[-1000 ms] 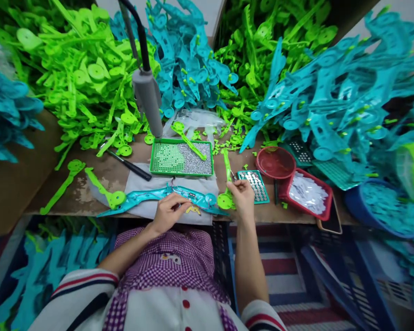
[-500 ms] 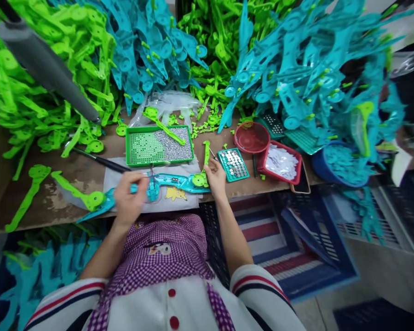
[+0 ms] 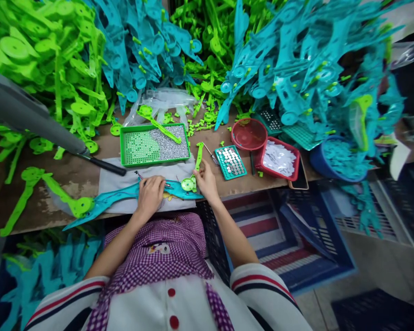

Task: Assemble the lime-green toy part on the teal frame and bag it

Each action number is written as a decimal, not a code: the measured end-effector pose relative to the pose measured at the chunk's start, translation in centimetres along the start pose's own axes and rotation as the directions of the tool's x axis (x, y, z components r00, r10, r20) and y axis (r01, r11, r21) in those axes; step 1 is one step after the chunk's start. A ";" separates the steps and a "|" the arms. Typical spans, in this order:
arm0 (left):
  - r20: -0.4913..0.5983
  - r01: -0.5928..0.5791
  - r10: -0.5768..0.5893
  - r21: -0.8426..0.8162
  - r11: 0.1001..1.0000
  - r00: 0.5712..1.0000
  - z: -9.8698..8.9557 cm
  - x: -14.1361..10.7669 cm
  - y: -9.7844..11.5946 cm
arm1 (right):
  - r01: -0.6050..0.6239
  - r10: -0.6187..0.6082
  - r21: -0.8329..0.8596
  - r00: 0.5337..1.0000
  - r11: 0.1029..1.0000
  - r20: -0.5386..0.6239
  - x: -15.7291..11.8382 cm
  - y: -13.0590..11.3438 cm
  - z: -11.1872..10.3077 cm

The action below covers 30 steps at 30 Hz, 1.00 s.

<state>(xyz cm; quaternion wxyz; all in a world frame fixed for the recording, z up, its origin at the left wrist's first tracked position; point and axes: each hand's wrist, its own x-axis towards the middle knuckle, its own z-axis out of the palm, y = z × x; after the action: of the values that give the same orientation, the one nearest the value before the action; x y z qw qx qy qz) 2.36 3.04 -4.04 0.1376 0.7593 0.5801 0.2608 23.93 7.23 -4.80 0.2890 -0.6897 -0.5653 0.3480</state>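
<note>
A long teal plastic piece (image 3: 115, 198) lies across the grey cloth at the table's front edge. My left hand (image 3: 151, 195) rests on its middle with bent fingers closed over it; small metal bits show beside the fingertips. What lies under the fingers is hidden. At the piece's right end sits a light green plastic arm (image 3: 189, 184) with a round disc, its narrow end pointing up. My right hand (image 3: 207, 181) pinches this arm from the right side. A second green arm (image 3: 69, 197) lies over the teal piece's left tip.
A grey tool (image 3: 34, 115) hangs at the left, above a black handle (image 3: 106, 166). Behind the cloth stands a green tray (image 3: 122, 151) of small metal parts. To the right are a teal tray (image 3: 243, 171) of silver discs and red containers (image 3: 260, 163). Teal and green parts are heaped behind.
My left hand has come down and right onto the middle of the teal piece. My right hand stays at the green arm. The grey hanging tool appears lower and larger.
</note>
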 end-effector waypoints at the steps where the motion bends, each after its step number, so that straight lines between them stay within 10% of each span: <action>1: -0.007 0.003 -0.003 0.006 1.000 1.000 0.0 -0.1 0.0 | -0.001 0.001 -0.006 1.000 1.000 0.002 -0.4 0.1 0.0; 8: -0.078 -0.048 0.035 -0.171 0.984 0.996 -2.4 0.0 0.6 | 0.129 -0.138 -0.123 0.988 0.984 -0.072 -3.2 -2.6 -2.9; 12: -0.020 -0.168 0.171 -0.318 0.933 0.985 -4.6 0.3 2.8 | 0.333 -0.341 0.076 0.913 0.940 0.222 -6.3 -5.6 -3.5; 21: 0.135 -0.199 0.250 -0.306 0.931 0.959 -4.4 0.4 2.4 | 0.182 -0.228 0.177 0.930 0.967 0.289 -7.0 -4.5 -6.5; 27: 0.240 -0.187 0.149 0.139 0.973 0.959 -5.3 0.8 2.1 | 0.204 -0.226 0.103 0.925 0.974 0.306 -6.0 -4.1 -4.0; 30: 0.207 -0.294 0.289 -0.010 0.956 0.935 -4.9 1.4 3.8 | 0.150 -0.215 0.232 0.934 0.961 0.284 -6.3 -4.6 -3.2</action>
<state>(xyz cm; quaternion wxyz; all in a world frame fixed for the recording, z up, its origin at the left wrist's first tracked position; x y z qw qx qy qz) 2.99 2.86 2.29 0.1488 0.8611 0.4465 0.1923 23.11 1.89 1.76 0.2990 -0.5378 -0.6260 0.4791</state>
